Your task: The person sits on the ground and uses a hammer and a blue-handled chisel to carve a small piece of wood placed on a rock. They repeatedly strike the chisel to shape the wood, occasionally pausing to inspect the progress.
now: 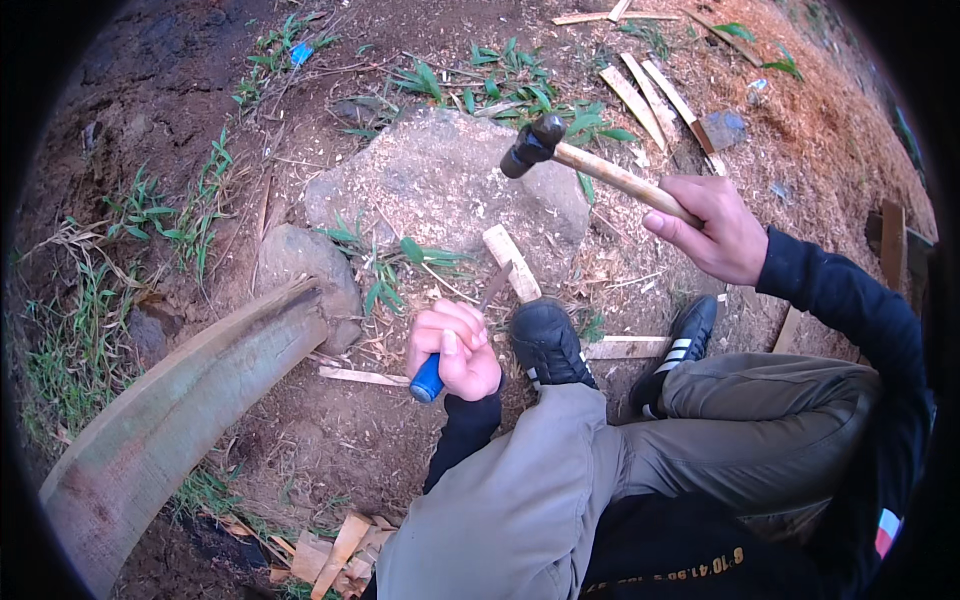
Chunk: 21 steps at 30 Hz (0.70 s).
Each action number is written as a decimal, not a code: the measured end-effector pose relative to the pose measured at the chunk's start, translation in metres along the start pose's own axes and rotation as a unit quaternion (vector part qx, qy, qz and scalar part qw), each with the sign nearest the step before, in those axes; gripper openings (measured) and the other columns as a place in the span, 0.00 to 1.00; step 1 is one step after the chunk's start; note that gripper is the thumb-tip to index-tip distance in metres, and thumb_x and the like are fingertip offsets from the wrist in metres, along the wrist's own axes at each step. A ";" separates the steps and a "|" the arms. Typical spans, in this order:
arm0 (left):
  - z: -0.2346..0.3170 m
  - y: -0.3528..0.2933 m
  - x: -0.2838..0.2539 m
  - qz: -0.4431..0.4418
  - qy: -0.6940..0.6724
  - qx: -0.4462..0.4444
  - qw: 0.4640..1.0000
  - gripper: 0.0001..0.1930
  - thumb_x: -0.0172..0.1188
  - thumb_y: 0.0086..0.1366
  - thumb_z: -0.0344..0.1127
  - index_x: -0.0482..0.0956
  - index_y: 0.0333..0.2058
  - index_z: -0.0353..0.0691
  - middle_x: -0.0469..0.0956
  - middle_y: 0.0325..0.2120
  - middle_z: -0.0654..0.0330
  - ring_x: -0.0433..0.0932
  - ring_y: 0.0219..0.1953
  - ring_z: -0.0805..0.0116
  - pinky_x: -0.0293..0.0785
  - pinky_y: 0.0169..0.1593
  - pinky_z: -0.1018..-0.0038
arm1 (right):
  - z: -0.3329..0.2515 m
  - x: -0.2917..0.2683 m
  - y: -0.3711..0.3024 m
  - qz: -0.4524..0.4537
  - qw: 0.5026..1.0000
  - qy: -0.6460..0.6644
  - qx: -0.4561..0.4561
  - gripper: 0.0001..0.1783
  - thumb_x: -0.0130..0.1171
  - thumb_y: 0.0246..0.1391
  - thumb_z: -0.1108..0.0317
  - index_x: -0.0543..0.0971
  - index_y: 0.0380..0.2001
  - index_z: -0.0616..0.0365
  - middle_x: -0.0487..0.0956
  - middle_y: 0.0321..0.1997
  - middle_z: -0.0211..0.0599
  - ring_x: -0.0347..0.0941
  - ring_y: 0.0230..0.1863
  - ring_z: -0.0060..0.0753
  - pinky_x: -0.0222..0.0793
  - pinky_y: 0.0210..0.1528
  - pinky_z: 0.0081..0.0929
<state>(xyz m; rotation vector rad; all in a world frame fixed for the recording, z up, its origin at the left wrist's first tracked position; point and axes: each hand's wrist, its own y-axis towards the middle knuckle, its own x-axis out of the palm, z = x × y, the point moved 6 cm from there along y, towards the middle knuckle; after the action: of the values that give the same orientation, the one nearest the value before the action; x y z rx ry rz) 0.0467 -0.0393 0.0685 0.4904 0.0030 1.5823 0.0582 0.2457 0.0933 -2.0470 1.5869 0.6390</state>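
My left hand [455,345] is closed around the blue handle of a chisel [428,380], whose narrow, dark blade [495,287] points up and to the right. The blade tip is at the edge of a short, pale wood strip [520,270]; I cannot tell whether they touch. One end of that strip meets the toe of my dark shoe [548,340], and the other lies toward a large flat stone [430,180]. Raised at the right, my right hand [715,225] grips a ball-peen hammer [620,178] by its wooden handle, the dark metal head [533,143] above the stone.
A thick curved plank [190,410] leans on a smaller rock [305,275] at the left. Several wood strips [650,100] lie at the upper right. Offcuts [335,555] are piled near the lower left. Green plants [505,80] and wood shavings surround the stone.
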 end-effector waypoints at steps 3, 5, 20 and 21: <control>0.004 0.002 0.000 0.056 0.022 0.003 0.998 0.17 0.44 0.66 0.32 0.54 0.18 0.47 0.56 0.11 0.67 0.58 0.16 0.76 0.59 0.21 0.79 | -0.002 0.001 0.007 -0.014 1.000 0.010 0.014 0.21 0.56 0.63 0.56 0.73 0.22 0.61 0.64 0.13 0.39 0.65 0.15 0.41 0.58 0.21 0.39; 0.004 -0.002 -0.003 0.055 0.013 0.012 0.998 0.17 0.44 0.66 0.33 0.55 0.18 0.47 0.57 0.11 0.68 0.57 0.16 0.76 0.58 0.22 0.79 | -0.004 0.002 0.009 -0.016 1.000 0.014 0.005 0.21 0.56 0.63 0.56 0.74 0.23 0.61 0.65 0.13 0.40 0.65 0.16 0.41 0.59 0.22 0.39; 0.005 -0.016 -0.014 0.020 -0.047 0.019 0.999 0.14 0.46 0.63 0.30 0.57 0.18 0.45 0.57 0.13 0.66 0.58 0.18 0.75 0.58 0.23 0.77 | -0.006 0.005 0.009 -0.023 0.999 0.007 -0.028 0.22 0.55 0.63 0.55 0.74 0.23 0.62 0.67 0.13 0.40 0.66 0.15 0.40 0.59 0.21 0.39; 0.005 -0.017 -0.014 0.019 -0.047 0.018 0.999 0.14 0.47 0.63 0.30 0.57 0.18 0.45 0.58 0.13 0.66 0.58 0.18 0.75 0.58 0.23 0.77 | -0.007 0.005 0.009 -0.024 0.999 0.002 -0.035 0.22 0.55 0.63 0.55 0.74 0.22 0.61 0.67 0.13 0.40 0.65 0.15 0.40 0.59 0.21 0.39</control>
<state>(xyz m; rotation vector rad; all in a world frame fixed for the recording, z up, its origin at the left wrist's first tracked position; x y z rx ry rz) 0.0642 -0.0525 0.0635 0.5948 -0.0494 1.5967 0.0510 0.2352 0.0948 -2.1314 1.5328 0.6810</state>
